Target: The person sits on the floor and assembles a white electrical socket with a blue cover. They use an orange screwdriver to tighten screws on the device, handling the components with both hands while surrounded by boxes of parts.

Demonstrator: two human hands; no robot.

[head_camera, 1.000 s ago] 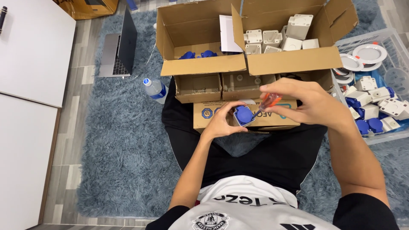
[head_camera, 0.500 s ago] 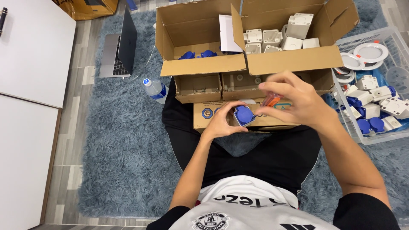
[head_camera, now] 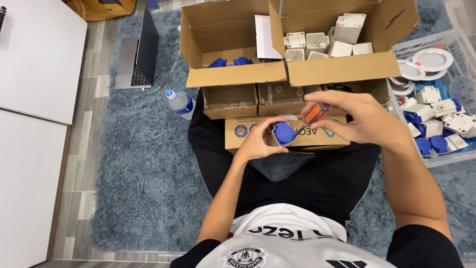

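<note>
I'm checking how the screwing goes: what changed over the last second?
Very little. The right hand shifted slightly on the orange-handled screwdriver, its tip staying at the blue round-lidded socket part. The left hand holds that part as before. Cardboard boxes and plastic water bottle are unmoved.

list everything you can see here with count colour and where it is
socket: one, blue, in left hand
screwdriver: one, orange handle, in right hand, tip at socket
big boxes: two, brown, open, ahead of the knees
white housings: several, in the right big box
small boxes: about three, brown, below the big boxes
crate: one, clear, far right, holding white and blue parts
bottle: one, clear, blue cap, on rug
laptop: one, grey, open, upper left
rug: one, blue-grey, shaggy
left hand: holds socket
right hand: holds screwdriver
</note>
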